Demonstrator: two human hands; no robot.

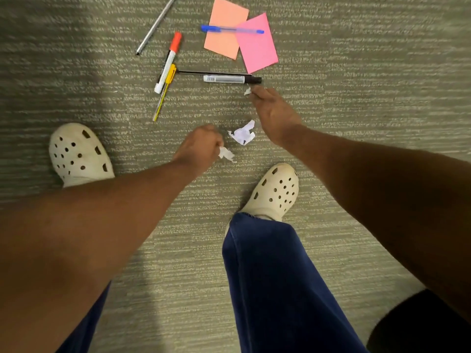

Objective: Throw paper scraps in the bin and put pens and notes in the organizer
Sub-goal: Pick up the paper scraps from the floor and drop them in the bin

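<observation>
So the person is standing on a grey-green carpet (356, 98) and reaching down with both arms. The left hand (201, 146) is curling into a fist round a white paper scrap (225, 153) that's poking out of its right side. The right hand (272, 115) is pinching a tiny scrap (247, 91) at its fingertips, just beside the black-capped marker (230, 79). A bigger crumpled scrap (243, 133) is lying loose on the carpet between the two hands.

Further out, the pens are sitting in a loose bunch: a red-capped marker (169, 59) touching a yellow pen (164, 94), a thin black pen (211, 73) right along the black-capped marker, and a silver pen (155, 25) off to the upper left. A blue pen (230, 29) is lying across an orange note (224, 29) and a pink note (257, 47), which are overlapping. Cream clogs (79, 154) are showing on both feet, with blue trousers (275, 276).
</observation>
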